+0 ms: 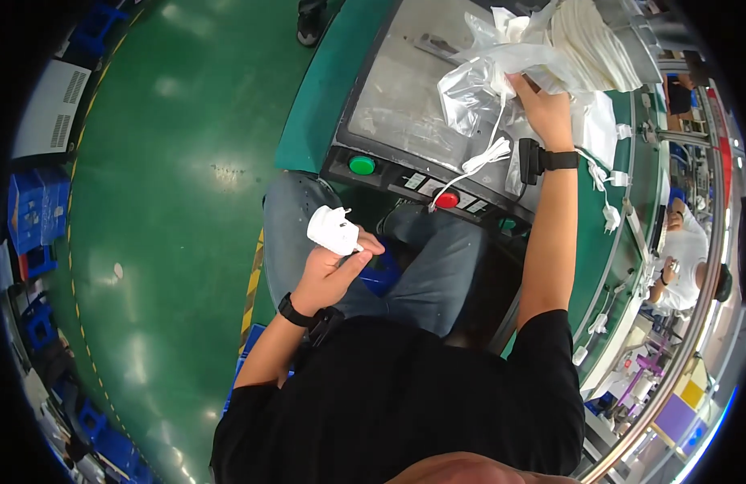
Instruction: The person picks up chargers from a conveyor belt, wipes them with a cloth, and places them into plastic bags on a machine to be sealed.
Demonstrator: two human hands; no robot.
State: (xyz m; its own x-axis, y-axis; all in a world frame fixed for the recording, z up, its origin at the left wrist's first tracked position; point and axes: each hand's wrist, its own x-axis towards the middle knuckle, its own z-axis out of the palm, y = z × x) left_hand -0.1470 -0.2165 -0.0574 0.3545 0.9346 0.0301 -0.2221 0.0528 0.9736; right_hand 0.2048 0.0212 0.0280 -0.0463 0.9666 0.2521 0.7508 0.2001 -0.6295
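Note:
In front of my lap, my left hand is closed around a white plug-in power adapter, its prongs pointing away from the palm. My right hand reaches over a machine bed and grips a clear plastic bag; its fingertips are partly hidden by the film. A white cable, bundled in a loose coil, hangs down from beside that hand onto the machine's front edge. Beyond the hand lies a stack of whitish flat bags or sheets.
The machine's grey metal plate carries a green button and a red button along its front. On the right, a green conveyor belt holds more white adapters. A person in white works across it.

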